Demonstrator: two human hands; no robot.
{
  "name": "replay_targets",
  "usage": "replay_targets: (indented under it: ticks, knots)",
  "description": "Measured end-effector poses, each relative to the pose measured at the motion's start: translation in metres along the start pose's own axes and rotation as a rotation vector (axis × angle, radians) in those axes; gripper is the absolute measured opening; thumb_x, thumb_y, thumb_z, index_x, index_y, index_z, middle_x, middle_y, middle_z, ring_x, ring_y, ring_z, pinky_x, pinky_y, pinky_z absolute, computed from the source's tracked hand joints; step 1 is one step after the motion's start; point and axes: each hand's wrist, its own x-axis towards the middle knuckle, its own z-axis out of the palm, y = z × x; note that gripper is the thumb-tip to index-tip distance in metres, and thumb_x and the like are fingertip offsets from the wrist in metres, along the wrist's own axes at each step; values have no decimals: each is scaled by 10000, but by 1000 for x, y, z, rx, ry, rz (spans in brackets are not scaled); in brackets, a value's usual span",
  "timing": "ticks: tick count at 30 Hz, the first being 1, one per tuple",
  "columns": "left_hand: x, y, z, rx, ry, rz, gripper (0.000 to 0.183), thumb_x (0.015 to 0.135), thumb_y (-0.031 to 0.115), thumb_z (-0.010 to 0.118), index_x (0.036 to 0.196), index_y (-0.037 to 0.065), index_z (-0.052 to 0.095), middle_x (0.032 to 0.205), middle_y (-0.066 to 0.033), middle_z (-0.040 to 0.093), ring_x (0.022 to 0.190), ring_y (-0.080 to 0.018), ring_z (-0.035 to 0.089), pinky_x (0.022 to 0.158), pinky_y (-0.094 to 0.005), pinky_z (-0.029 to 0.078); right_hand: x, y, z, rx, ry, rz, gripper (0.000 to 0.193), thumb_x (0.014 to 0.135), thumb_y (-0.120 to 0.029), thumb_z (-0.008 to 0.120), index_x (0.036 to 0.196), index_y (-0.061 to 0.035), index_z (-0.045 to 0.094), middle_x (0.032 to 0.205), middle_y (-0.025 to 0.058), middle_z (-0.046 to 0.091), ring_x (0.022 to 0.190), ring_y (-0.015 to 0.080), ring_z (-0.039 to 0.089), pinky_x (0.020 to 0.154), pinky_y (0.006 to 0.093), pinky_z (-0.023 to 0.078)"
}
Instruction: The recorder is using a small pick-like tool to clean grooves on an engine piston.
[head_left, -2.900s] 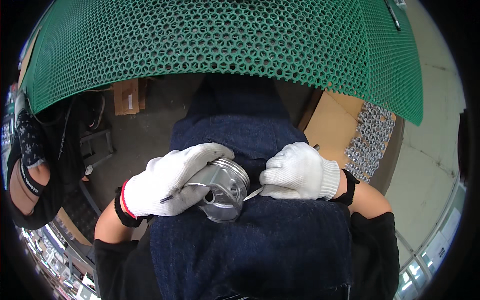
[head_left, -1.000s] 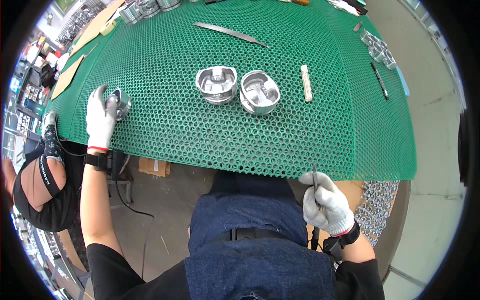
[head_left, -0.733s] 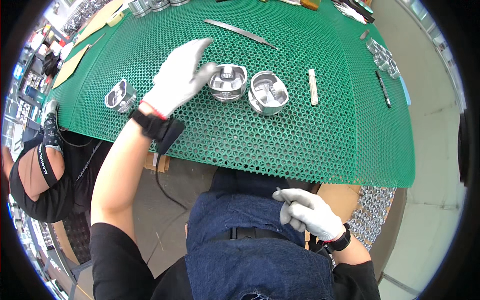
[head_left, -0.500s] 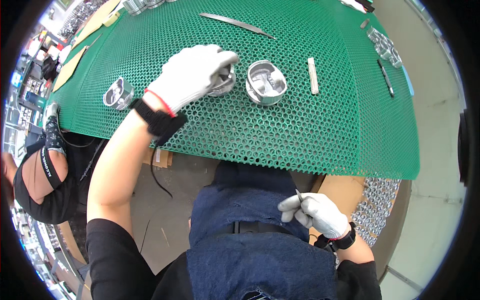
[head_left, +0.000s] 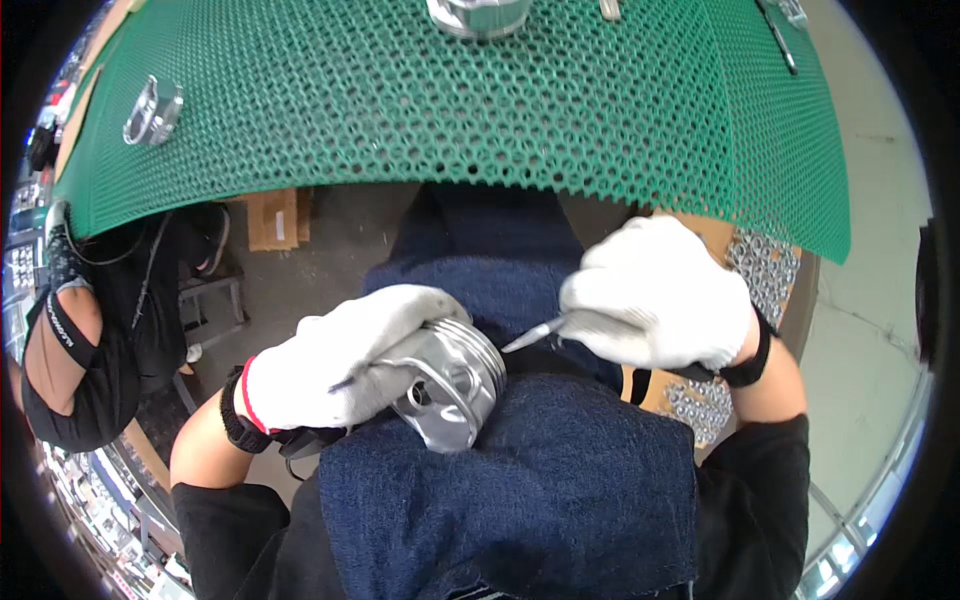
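Note:
In my lap, over the dark blue apron [head_left: 560,470], my gloved left hand [head_left: 345,355] is closed round a shiny metal piston [head_left: 455,385]. The piston lies tilted, its ring grooves toward the right and its hollow, pin-bored side facing me. My gloved right hand [head_left: 660,300] grips a thin pointed metal blade [head_left: 533,336]. The blade's tip points left at the grooved edge, very near it; whether it touches, I cannot tell. Its rear part is hidden inside the glove.
On the green perforated mat [head_left: 450,120], one piston [head_left: 478,16] stands at the far edge of view and another [head_left: 153,112] at the left. A dark pen [head_left: 778,40] lies far right. Several metal parts [head_left: 765,270] sit below the table. Another person's arm [head_left: 68,335] is at the left.
My left hand has brought a piston from the mat down to my lap. My right hand has risen with the blade and turned its tip toward the piston. The view has tipped downward.

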Motion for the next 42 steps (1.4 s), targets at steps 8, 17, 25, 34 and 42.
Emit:
replay_targets:
  ticks: [8,17,25,34,42]
  knots:
    - [3,-2,9,133,-18,203,555,675,-14,635,1223,-9,549,1123,-179,636,1013,-357,651,872,-387,519,25,-7,15,107,-149,4,272,873,-362,633,768,-111,641,635,67,609,604,277,643,565,393,517]
    - [-7,-19,14,100,63,188,567,687,-20,639,1242,-32,525,1090,-173,641,980,-331,662,848,-367,522,-6,-17,36,286,-166,16,258,831,-333,684,734,-117,582,650,54,584,597,282,629,531,386,513]
    - [7,12,7,140,274,82,644,783,69,699,1357,-26,422,1123,-169,621,1016,-258,658,884,-338,527,33,-27,25,520,115,194,808,734,-380,797,1416,-143,436,925,139,696,790,273,707,677,356,572]
    - [-2,1,15,36,53,71,486,750,5,637,1220,-22,514,1018,-180,661,974,-335,669,843,-353,521,15,-8,-10,221,-50,104,169,839,-267,665,804,-101,670,729,83,648,674,266,666,586,376,536]
    - [3,1,12,86,-14,113,507,722,9,665,1210,2,528,1054,-176,658,968,-349,666,827,-369,530,28,-7,2,130,-201,-10,271,857,-352,643,749,-105,628,647,69,604,583,285,638,541,395,523]
